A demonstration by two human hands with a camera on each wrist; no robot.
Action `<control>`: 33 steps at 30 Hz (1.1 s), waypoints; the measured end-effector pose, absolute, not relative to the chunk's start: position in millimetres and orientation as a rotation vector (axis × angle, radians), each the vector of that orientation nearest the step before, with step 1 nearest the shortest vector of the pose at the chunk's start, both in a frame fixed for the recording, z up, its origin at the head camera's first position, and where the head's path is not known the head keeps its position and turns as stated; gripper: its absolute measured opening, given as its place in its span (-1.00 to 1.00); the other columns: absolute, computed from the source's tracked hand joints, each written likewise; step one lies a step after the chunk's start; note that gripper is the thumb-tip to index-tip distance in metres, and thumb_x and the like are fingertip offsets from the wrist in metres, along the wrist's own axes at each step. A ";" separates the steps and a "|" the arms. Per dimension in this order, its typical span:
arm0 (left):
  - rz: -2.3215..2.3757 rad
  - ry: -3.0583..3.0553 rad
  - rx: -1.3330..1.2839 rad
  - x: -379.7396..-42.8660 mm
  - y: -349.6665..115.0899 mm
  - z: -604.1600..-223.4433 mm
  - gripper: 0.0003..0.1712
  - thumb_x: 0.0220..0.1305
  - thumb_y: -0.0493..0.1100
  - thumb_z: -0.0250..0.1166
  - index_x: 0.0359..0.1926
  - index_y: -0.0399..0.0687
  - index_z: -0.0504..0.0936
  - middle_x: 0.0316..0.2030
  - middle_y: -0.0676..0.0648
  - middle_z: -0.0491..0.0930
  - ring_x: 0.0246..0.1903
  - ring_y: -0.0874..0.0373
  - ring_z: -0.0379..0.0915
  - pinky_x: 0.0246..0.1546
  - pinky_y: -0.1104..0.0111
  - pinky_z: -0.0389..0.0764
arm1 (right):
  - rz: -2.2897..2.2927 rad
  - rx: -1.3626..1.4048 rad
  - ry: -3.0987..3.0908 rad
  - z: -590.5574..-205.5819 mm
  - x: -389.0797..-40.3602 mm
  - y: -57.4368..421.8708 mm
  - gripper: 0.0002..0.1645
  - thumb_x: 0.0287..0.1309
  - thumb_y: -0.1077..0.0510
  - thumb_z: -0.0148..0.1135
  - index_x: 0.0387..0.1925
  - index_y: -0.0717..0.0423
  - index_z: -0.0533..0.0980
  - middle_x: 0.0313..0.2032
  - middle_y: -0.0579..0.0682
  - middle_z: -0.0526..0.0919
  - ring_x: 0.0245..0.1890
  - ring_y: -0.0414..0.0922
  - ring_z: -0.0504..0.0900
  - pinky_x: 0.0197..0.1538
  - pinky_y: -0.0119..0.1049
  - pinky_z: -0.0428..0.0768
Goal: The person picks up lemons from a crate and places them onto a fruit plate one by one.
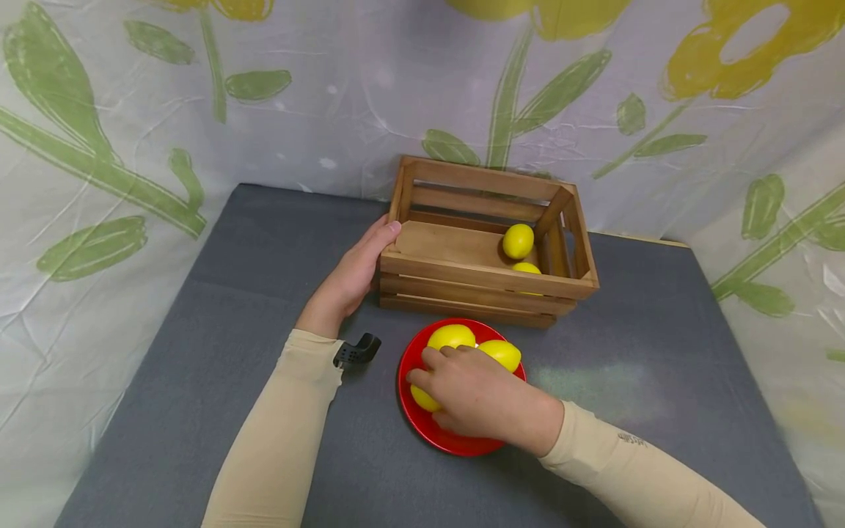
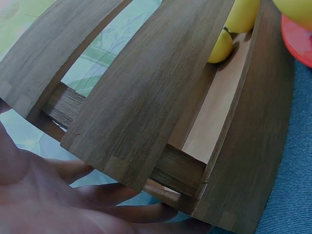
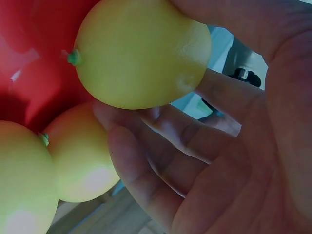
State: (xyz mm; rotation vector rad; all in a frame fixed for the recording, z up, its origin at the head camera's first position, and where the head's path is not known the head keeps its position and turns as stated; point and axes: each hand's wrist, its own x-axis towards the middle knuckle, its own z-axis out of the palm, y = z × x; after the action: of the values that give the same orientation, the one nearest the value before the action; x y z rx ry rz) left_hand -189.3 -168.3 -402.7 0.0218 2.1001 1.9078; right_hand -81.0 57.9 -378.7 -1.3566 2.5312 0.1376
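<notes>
My right hand point(image 1: 485, 396) reaches over a red plate point(image 1: 411, 414). In the right wrist view, its thumb and fingers curl round a yellow lemon point(image 3: 141, 53) with a green stem tip. Two more lemons sit on the plate, a far one point(image 1: 452, 335) and one at the right point(image 1: 503, 355). Behind the plate stands a slatted wooden crate point(image 1: 475, 282). My left hand point(image 1: 350, 275) rests against the crate's left end, thumb at the top rim and fingers fairly straight along the end. Inside, toward the right, lie two lemons, one higher point(image 1: 518, 241) and one partly hidden point(image 1: 526, 269).
A dark grey cloth point(image 1: 264, 308) covers the table. A pale curtain point(image 1: 370, 88) printed with yellow flowers and green leaves hangs behind and at the sides. A black band point(image 1: 357, 350) is on my left wrist.
</notes>
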 end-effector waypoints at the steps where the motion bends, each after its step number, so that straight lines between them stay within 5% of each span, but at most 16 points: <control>1: 1.908 2.103 0.022 -189.4 -168.2 -402.6 -0.01 0.54 0.52 -0.09 0.78 0.38 -0.17 0.77 0.05 -0.18 0.74 -0.15 -0.28 0.57 -0.48 -0.09 | 0.137 -1.351 2.532 -378.0 -80.8 58.1 -0.34 0.06 -0.11 0.65 0.21 -0.12 0.66 -0.07 -0.06 0.67 -0.22 -0.16 0.62 -0.05 -0.30 0.69; 16: 1.929 2.098 0.025 -191.3 -167.1 -402.0 -0.01 0.54 0.49 -0.09 0.78 0.33 -0.18 0.77 0.00 -0.16 0.72 -0.16 -0.18 0.58 -0.46 -0.04 | 0.062 -1.306 2.528 -345.3 -89.0 68.6 -0.32 0.20 -0.08 0.60 0.33 -0.11 0.61 0.05 -0.06 0.68 -0.05 -0.11 0.64 0.11 -0.19 0.71; 23: 1.917 2.097 0.028 -191.2 -167.8 -404.3 -0.01 0.56 0.49 -0.10 0.79 0.31 -0.18 0.77 -0.01 -0.18 0.72 -0.19 -0.20 0.54 -0.52 -0.06 | -0.106 -1.402 2.625 -302.7 -111.2 87.4 -0.40 0.21 0.00 0.61 0.27 -0.05 0.66 -0.09 -0.10 0.68 -0.30 -0.22 0.57 -0.20 -0.35 0.65; 33: 1.909 2.092 0.040 -190.1 -168.8 -404.5 0.01 0.54 0.52 -0.09 0.78 0.33 -0.19 0.77 0.00 -0.19 0.71 -0.24 -0.19 0.51 -0.54 0.00 | -0.141 -1.314 2.756 -252.3 -165.1 102.0 -0.45 0.28 0.01 0.56 0.26 -0.02 0.66 -0.06 -0.07 0.70 -0.35 -0.18 0.62 -0.22 -0.22 0.70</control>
State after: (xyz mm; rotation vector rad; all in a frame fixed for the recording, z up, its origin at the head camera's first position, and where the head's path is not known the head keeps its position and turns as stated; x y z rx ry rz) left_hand -190.1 -168.8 -404.5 0.0403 2.0917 1.9091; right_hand -165.1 102.0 -252.3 -1.3140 2.7560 -0.1411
